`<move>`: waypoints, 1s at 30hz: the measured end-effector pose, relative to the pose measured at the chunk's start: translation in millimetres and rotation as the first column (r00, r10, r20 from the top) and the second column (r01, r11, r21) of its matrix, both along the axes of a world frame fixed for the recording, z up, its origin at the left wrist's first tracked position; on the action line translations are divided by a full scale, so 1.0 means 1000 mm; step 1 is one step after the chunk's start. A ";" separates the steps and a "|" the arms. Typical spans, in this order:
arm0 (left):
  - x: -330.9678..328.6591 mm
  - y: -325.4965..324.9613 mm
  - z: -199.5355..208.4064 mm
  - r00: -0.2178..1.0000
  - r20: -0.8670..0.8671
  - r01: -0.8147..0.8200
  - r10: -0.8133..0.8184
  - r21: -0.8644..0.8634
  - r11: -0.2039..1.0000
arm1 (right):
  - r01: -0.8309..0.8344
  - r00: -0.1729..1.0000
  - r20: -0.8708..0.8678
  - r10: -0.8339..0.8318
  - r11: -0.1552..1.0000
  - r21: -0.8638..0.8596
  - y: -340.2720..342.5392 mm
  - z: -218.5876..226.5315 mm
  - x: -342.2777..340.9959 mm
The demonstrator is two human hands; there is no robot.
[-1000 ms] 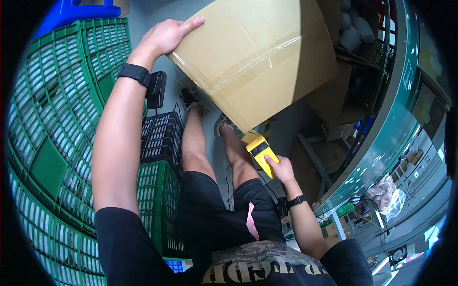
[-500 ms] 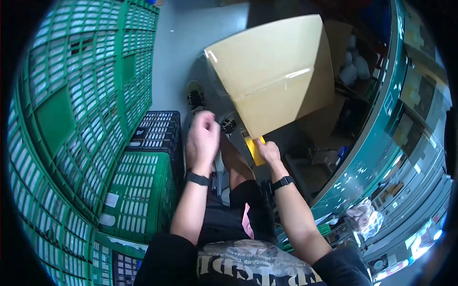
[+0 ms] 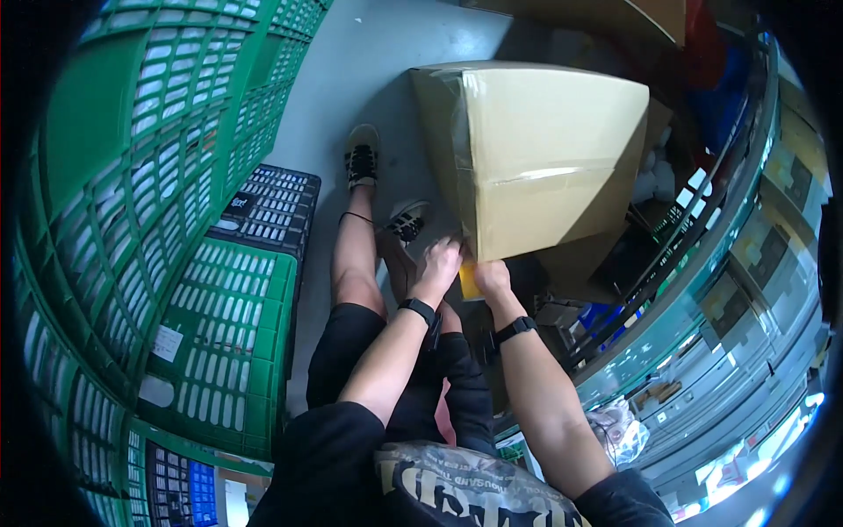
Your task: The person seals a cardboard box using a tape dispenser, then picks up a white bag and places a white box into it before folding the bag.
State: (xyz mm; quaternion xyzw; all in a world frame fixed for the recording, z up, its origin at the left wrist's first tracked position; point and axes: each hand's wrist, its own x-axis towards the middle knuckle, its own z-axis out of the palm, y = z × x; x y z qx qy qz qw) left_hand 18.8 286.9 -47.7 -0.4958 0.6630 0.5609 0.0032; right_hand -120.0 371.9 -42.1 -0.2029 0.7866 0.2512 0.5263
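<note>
A large brown cardboard box (image 3: pixel 562 154) stands tilted in front of me, its taped edge turned toward my left side. At its near lower corner my right hand (image 3: pixel 493 277) is closed around a flat yellow object (image 3: pixel 470 282); what kind of thing it is does not show. My left hand (image 3: pixel 443 261) is beside it against the same corner, fingers bent together. Whether the left fingers grip the box's edge, the yellow object or something else is hidden. Dark bands circle both wrists.
Green slatted crates (image 3: pixel 211 325) and a black crate (image 3: pixel 272 206) line my left, below a tall green slatted wall (image 3: pixel 171 132). To the right runs a long grey-green bench (image 3: pixel 702 334) with a plastic bag (image 3: pixel 619 430). Another cardboard piece (image 3: pixel 650 18) lies beyond the box.
My left hand has come down and right to the box's near corner, beside the right hand. The box has turned, showing its left side. The view has shifted somewhat.
</note>
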 end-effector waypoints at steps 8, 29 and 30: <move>0.019 0.001 -0.023 0.995 -0.020 -0.100 0.098 -0.112 0.989 | 0.154 0.986 -0.083 -0.148 0.985 0.082 0.043 0.017 0.009; -0.035 -0.002 0.001 0.507 -0.133 -0.724 0.852 0.471 0.504 | 0.459 0.878 -0.211 -0.429 0.880 0.122 0.114 0.053 0.025; -0.029 -0.014 -0.003 0.509 -0.143 -0.722 0.849 0.466 0.511 | 0.472 0.870 -0.223 -0.440 0.874 0.113 0.109 0.055 0.027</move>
